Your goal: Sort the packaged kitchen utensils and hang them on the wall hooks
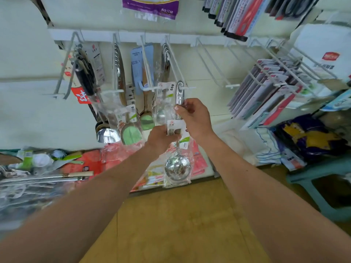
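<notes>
Head view: my right hand (195, 118) pinches the packaged ladle (177, 168) by its handle, top loop at a wall hook's (176, 61) tip. My left hand (161, 139) grips it lower, at the label card (173, 129). A clear bag (167, 184) holds the bowl, which hangs below both hands.
</notes>
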A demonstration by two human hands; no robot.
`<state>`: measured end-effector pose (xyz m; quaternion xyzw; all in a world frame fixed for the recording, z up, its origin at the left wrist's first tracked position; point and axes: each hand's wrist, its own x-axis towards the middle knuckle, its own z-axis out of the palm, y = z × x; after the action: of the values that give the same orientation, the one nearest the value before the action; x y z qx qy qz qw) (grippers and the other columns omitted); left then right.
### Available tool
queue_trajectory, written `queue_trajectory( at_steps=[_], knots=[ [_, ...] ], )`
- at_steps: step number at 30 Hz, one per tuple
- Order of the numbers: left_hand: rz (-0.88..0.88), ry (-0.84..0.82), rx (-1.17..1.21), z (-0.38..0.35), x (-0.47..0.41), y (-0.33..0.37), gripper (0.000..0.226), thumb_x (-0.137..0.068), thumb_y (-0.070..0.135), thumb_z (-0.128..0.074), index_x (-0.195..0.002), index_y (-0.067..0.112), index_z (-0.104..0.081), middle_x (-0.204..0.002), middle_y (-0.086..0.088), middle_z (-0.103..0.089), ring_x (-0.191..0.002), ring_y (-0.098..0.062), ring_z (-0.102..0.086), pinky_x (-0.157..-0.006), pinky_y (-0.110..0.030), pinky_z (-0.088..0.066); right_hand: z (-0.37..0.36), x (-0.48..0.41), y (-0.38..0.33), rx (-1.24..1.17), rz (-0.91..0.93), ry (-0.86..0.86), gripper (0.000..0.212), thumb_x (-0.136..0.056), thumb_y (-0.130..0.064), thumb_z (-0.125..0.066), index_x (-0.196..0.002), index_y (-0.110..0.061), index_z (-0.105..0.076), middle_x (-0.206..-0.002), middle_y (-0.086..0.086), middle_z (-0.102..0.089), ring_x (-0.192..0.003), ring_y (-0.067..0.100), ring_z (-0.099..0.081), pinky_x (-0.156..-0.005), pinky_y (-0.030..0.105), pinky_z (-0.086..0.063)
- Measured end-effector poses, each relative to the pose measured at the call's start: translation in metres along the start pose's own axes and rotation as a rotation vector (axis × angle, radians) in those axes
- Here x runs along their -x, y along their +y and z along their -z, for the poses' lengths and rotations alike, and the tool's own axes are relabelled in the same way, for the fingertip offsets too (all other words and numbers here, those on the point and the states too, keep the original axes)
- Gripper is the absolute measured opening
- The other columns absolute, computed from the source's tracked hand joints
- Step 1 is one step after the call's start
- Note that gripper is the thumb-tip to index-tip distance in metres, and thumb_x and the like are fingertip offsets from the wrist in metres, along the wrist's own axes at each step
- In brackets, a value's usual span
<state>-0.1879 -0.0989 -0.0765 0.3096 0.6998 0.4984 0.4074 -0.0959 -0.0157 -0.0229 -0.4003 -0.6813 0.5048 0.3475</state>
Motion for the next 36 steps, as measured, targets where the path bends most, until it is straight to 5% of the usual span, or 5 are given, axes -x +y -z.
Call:
queue_trajectory(
  at_steps=[5,13,25,30,36],
  knots=[
    [-0.018,-0.056,-0.052,-0.001,0.044,-0.004,0.011,-0.078,0.008,-0.077,-0.089,0.011,-0.073,-0.09,-0.014,-0.073,-0.077,-0.021,-0.063,-0.075,-0.037,-0.052,0.009,0.049,-0.011,0.031,-0.024,0.034,0.022,-0.086,-0.022,-0.075,-0.097,-0.012,-0.059,-0.084,-0.003,-0.062,-0.077,0.011,-0.058,-0.076,0.024,-0.05],
    [-0.002,-0.061,-0.016,0.068,0.115,-0.022,0.012,-0.081,-0.002,-0.072,-0.085,0.008,-0.066,-0.065,0.006,-0.061,-0.054,0.0,-0.056,-0.056,-0.015,-0.044,-0.056,0.109,-0.041,0.064,0.003,-0.099,0.019,-0.088,-0.02,-0.074,-0.091,-0.011,-0.057,-0.078,-0.005,-0.058,-0.071,0.007,-0.053,-0.066,0.013,-0.044],
    [0.209,0.392,-0.008,0.362,0.266,-0.166,0.013,-0.077,0.018,-0.078,-0.084,0.01,-0.071,-0.078,-0.006,-0.067,-0.072,-0.021,-0.06,-0.074,-0.035,-0.047,-0.386,0.244,-0.094,0.107,0.085,-0.627,0.016,-0.087,-0.021,-0.074,-0.093,-0.018,-0.059,-0.086,-0.001,-0.068,-0.083,0.016,-0.067,-0.076,0.029,-0.054],
    [0.343,0.648,0.145,0.463,0.376,-0.245,0.016,-0.077,0.01,-0.079,-0.086,-0.001,-0.071,-0.073,-0.011,-0.065,-0.065,-0.018,-0.056,-0.064,-0.032,-0.043,-0.526,0.353,-0.102,0.133,0.149,-0.894,0.018,-0.088,-0.021,-0.073,-0.097,-0.009,-0.062,-0.086,0.001,-0.067,-0.078,0.014,-0.064,-0.071,0.027,-0.051],
    [0.503,0.842,0.343,0.534,0.503,-0.354,0.009,-0.081,0.012,-0.077,-0.077,0.01,-0.07,-0.063,0.001,-0.062,-0.048,-0.005,-0.049,-0.043,-0.013,-0.035,-0.656,0.501,-0.079,0.19,0.167,-1.188,0.024,-0.087,-0.026,-0.073,-0.101,-0.01,-0.062,-0.085,-0.006,-0.065,-0.077,0.01,-0.062,-0.07,0.021,-0.047]
  ],
)
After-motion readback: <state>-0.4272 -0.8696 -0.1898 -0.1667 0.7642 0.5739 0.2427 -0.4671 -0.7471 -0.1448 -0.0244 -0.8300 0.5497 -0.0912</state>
